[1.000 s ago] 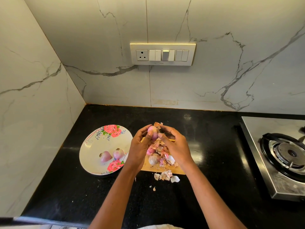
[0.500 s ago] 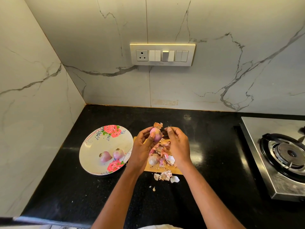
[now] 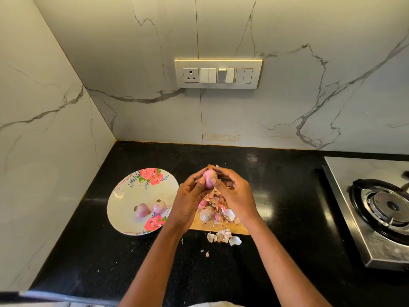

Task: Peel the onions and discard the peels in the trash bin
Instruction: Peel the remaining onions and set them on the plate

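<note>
A small pink onion (image 3: pixel 208 177) is held above the wooden cutting board (image 3: pixel 199 224), with a scrap of dry peel sticking up at its top. My left hand (image 3: pixel 188 198) grips it from the left, thumb on its front. My right hand (image 3: pixel 234 196) pinches it from the right with thumb and fingertips. Under my hands a heap of onion peels (image 3: pixel 219 206) lies on the board, beside an unpeeled onion (image 3: pixel 207 214). Two peeled onions (image 3: pixel 150 208) lie on the floral white plate (image 3: pixel 124 202) at the left.
More peel scraps (image 3: pixel 223 237) are scattered on the black countertop (image 3: pixel 99 251) just in front of the board. A steel gas stove (image 3: pixel 376 209) stands at the right. Marble walls close off the back and left, and a switch panel (image 3: pixel 218 74) sits on the back wall.
Both hands have kept turning the onion between them; my right fingers have closed in over its right side, and more of its pink surface shows. Nothing else has moved.
</note>
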Tool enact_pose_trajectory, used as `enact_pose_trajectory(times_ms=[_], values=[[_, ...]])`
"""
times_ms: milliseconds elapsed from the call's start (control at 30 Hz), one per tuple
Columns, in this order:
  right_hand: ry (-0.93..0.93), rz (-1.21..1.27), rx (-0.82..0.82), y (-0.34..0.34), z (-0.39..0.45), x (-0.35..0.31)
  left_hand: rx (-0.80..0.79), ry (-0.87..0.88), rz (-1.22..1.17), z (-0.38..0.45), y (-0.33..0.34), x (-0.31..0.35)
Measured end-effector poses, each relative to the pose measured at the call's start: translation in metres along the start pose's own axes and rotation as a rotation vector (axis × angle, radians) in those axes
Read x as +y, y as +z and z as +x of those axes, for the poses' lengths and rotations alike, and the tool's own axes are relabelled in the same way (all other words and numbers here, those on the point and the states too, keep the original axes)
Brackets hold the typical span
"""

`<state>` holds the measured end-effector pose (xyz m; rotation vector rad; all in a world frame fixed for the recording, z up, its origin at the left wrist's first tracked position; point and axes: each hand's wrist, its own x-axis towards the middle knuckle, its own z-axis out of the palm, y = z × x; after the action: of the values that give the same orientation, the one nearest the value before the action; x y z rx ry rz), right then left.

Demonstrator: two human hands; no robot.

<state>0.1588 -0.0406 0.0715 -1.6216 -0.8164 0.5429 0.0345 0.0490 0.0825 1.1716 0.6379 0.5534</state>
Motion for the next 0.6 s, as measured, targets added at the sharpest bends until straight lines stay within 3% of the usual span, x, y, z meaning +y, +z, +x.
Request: enact_pose_trajectory(times_ms=[267, 600], values=[[-0.037, -0.082, 0.151, 0.0047, -0.0002, 0.0004, 0.046, 0.034, 0.055, -0.0013, 0.0061, -0.0047], [-0.193, -0.264, 0.099, -0.0006, -0.0010, -0.0042, 0.075, 0.067, 0.115, 0.0027, -0.0021, -0.0033]])
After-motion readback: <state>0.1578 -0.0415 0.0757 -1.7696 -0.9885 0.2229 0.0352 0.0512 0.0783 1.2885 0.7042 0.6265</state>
